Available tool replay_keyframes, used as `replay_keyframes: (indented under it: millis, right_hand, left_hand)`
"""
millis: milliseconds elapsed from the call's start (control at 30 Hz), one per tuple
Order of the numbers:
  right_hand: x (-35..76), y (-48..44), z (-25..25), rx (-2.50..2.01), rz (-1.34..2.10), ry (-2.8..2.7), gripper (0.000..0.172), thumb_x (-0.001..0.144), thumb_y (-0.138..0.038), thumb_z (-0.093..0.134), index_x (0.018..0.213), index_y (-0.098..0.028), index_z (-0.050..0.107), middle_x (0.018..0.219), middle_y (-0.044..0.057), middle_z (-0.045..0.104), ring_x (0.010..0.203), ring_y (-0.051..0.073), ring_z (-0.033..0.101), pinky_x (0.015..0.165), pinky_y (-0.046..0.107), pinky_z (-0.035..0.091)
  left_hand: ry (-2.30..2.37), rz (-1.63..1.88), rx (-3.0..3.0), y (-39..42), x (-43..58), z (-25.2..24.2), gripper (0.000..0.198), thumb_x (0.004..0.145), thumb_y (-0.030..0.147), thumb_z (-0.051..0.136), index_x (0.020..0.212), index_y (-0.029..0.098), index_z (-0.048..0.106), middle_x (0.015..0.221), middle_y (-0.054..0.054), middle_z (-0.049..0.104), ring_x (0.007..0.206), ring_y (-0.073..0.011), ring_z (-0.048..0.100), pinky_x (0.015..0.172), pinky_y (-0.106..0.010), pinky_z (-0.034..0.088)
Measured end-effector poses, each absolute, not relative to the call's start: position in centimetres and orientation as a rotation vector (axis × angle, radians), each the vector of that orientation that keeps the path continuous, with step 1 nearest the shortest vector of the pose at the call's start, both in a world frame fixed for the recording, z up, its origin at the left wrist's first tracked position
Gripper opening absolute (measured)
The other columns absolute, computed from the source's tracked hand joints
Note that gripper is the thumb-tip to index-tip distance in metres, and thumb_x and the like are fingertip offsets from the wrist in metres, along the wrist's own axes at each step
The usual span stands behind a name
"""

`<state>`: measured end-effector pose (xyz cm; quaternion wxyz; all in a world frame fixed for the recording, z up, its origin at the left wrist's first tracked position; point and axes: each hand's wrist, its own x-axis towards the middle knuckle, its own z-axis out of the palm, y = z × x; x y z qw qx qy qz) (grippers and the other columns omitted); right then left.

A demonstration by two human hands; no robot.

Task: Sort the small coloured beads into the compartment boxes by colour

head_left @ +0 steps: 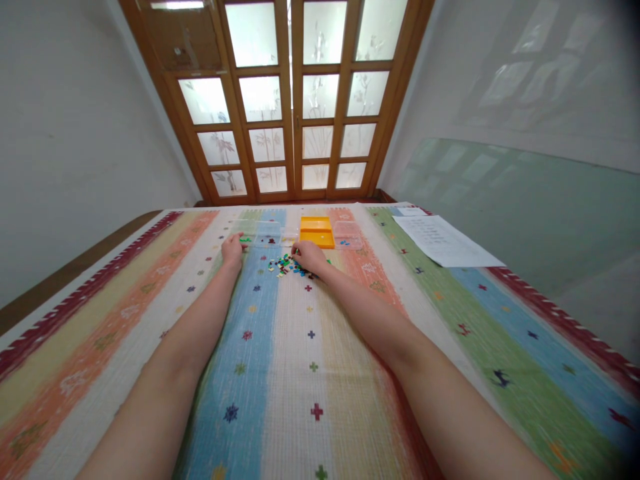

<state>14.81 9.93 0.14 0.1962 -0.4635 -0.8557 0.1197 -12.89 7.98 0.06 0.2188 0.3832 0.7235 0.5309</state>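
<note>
My left hand point(233, 251) is at the left end of a clear plastic tray point(273, 245), its fingers curled beside small green pieces point(245, 239). Whether those fingers grip the tray's edge or a small piece is too small to make out. Dark red pieces point(269, 241) lie further right in the tray. Over a loose pile of small mixed-colour pieces point(284, 265), my right hand point(309, 257) points downward with its fingertips pinched together. What the pinch holds, if anything, is hidden. The pile has green, blue, dark red and cream pieces.
Behind my right hand is an orange two-part box point(317, 239). Right of it, a clear tray point(354, 235) holds blue pieces. Printed paper sheets point(445, 241) lie at the far right of the striped tablecloth point(295, 373). Wooden glazed doors point(295, 100) stand beyond the table.
</note>
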Motion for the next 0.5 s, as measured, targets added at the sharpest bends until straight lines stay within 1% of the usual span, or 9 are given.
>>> replay_keyframes:
  millis: [67,167,233,400,500]
  right_hand:
    - [14.9,10.1,-0.1,-1.255,0.354,-2.363,0.016,0.094,-0.018,0.065,0.103,-0.020,0.078,0.107,0.008,0.079,0.101,0.022,0.068,0.085,0.027,0.046]
    - [14.9,10.5,-0.4,-1.232,0.407,-2.246,0.015,0.094,-0.019,0.063,0.103,-0.019,0.075,0.100,0.006,0.077,0.093,0.020,0.067,0.082,0.027,0.045]
    - [14.9,10.8,-0.5,-1.216,0.457,-2.146,0.016,0.093,-0.019,0.062,0.104,-0.019,0.073,0.097,0.005,0.076,0.089,0.019,0.066,0.081,0.026,0.045]
    - [15.1,11.4,-0.5,-1.187,0.607,-1.936,0.016,0.087,-0.019,0.059,0.099,-0.020,0.069,0.096,0.002,0.074,0.087,0.017,0.065,0.082,0.026,0.048]
    - [15.2,11.9,-0.6,-1.168,0.753,-1.808,0.013,0.083,-0.020,0.059,0.093,-0.021,0.066,0.095,0.001,0.072,0.088,0.017,0.065,0.084,0.027,0.050]
  left_hand:
    - [2.005,1.471,1.038,8.0,-12.9,0.0,0.054,0.097,0.044,0.046,0.139,0.019,0.070,0.106,-0.011,0.077,0.097,-0.0278,0.073,0.083,-0.041,0.056]
    - [1.986,1.495,1.048,8.0,-12.8,0.0,0.053,0.099,0.042,0.042,0.137,0.019,0.070,0.122,-0.013,0.075,0.097,-0.0270,0.072,0.085,-0.041,0.056]
    - [1.971,1.493,1.084,8.1,-12.7,-0.1,0.052,0.099,0.044,0.043,0.138,0.020,0.069,0.129,-0.013,0.072,0.097,-0.0277,0.072,0.087,-0.042,0.055]
    - [2.008,1.486,1.131,8.2,-12.6,-0.5,0.051,0.100,0.051,0.044,0.133,0.022,0.071,0.122,-0.011,0.075,0.095,-0.0264,0.071,0.085,-0.040,0.056]
    - [2.019,1.478,1.138,8.4,-12.7,-0.9,0.050,0.101,0.052,0.043,0.129,0.023,0.072,0.118,-0.010,0.075,0.095,-0.0250,0.071,0.085,-0.038,0.056]
